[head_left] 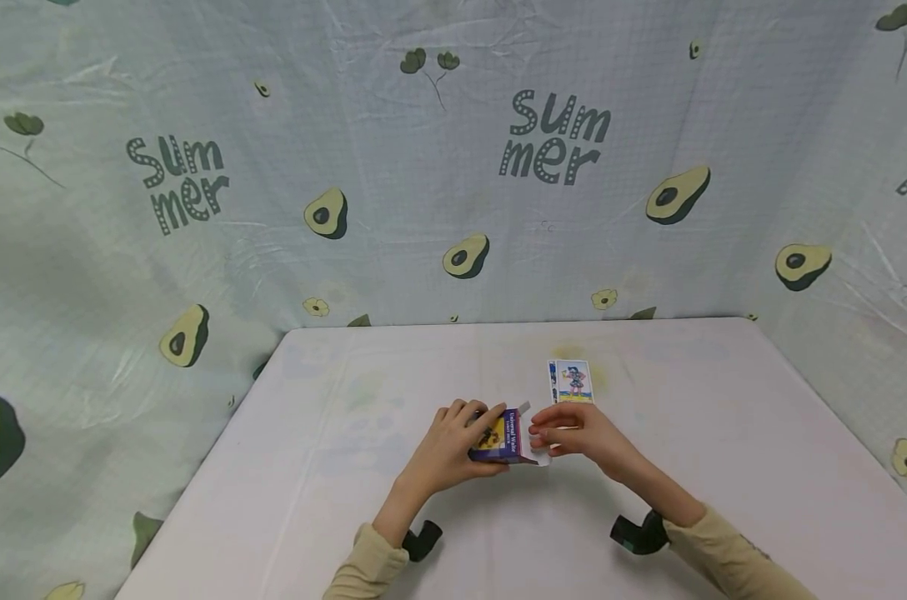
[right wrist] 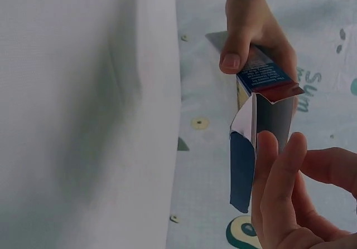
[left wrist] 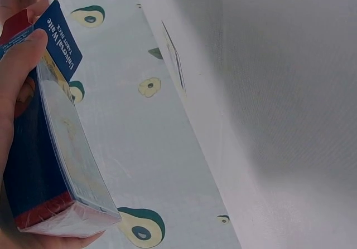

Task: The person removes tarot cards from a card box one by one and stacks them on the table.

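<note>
A blue tarot deck box [head_left: 501,436] with a yellow picture panel is held above the table in my left hand [head_left: 453,446]. Thumb and fingers grip it from both sides, and the left wrist view shows the box [left wrist: 39,149] from its closed end. Its lid flap [right wrist: 242,171] stands open towards my right hand [right wrist: 295,204]. The fingertips of the right hand [head_left: 577,435] are at the box's open end, bent a little, with no card visible between them. Whether they touch the flap is hard to tell. Just beyond the right hand lie overlapping picture cards [head_left: 575,381].
The table [head_left: 363,500] has a white cover. Behind it and at both sides hangs a pale cloth [head_left: 393,167] printed with avocados and lettering. A black wrist camera [head_left: 639,533] sits on the right forearm, another black camera [head_left: 422,540] on the left.
</note>
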Available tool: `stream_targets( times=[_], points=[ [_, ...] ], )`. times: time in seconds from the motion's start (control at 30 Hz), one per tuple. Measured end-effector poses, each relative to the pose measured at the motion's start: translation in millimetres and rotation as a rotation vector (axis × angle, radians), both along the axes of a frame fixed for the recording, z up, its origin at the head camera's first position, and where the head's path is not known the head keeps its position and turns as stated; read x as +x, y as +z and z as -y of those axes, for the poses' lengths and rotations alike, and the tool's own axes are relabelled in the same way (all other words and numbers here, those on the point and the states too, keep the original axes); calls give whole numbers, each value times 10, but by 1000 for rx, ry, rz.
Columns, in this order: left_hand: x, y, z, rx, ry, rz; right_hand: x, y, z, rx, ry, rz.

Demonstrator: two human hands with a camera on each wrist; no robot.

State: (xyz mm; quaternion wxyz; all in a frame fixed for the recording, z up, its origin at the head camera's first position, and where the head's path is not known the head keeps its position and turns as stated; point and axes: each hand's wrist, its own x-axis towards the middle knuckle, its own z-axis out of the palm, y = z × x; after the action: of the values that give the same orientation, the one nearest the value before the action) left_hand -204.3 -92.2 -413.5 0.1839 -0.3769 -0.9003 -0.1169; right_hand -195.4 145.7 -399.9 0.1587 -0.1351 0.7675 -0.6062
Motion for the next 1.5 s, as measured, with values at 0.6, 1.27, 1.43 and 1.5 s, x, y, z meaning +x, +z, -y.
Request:
stream_targets(
  times=[0.6,1.27,1.43,1.5],
  points=[
    [4,1,-10,-9,-13,-14,-23,-102,95,-5,-22,76],
    [30,9,-66,-6,-48,-36,-14,-156,159,52,-80,123],
    [32,5,-72,-10,-47,-32,-24,-185,156,40,-66,133],
    [30,3,-74,-13,-44,-34,-29,-183,154,38,-63,133]
  ],
)
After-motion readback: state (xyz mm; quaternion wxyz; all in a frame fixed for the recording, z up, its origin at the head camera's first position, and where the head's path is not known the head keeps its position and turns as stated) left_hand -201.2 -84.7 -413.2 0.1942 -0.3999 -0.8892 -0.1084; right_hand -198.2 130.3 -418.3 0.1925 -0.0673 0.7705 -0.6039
